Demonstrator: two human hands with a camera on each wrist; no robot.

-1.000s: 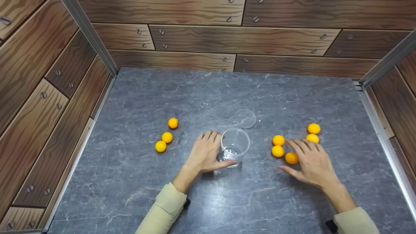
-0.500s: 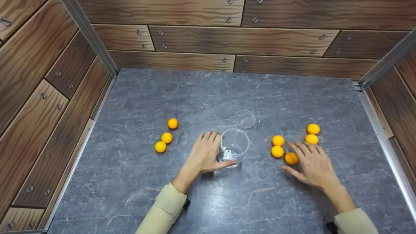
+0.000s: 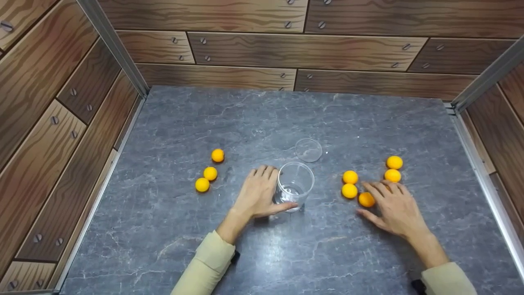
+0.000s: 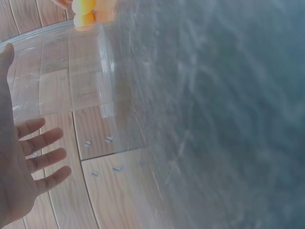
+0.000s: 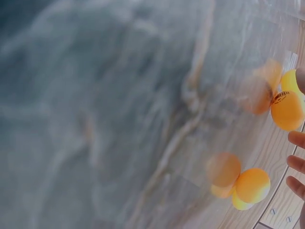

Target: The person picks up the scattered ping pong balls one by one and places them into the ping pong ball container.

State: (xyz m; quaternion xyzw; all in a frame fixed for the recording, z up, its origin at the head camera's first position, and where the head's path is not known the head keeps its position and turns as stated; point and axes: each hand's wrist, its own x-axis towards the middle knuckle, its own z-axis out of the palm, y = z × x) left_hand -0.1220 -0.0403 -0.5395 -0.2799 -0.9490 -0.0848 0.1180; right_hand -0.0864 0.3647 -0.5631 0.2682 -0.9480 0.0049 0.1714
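Observation:
My left hand (image 3: 258,194) stands at the left side of a clear, open-topped plastic jar (image 3: 295,184), its thumb across the jar's near side. In the left wrist view the fingers (image 4: 47,139) are spread apart below the jar wall. No ball shows inside the jar. My right hand (image 3: 395,209) hovers low by an orange ping-pong ball (image 3: 367,199), which sits between thumb and fingers with a gap to each. Another ball is mostly hidden under those fingers. Printed lettering shows on one ball (image 5: 287,109) in the right wrist view.
Two balls (image 3: 349,184) lie left of the right hand and two more (image 3: 394,169) beyond it. Three balls (image 3: 210,173) are in a loose row at the left. A clear round lid (image 3: 309,150) lies flat behind the jar. Wood-patterned walls (image 3: 245,49) border the grey marbled table (image 3: 245,110).
My right hand has shifted slightly right and its fingers have drawn back a little toward me. The left hand, jar and balls hold nearly the same places.

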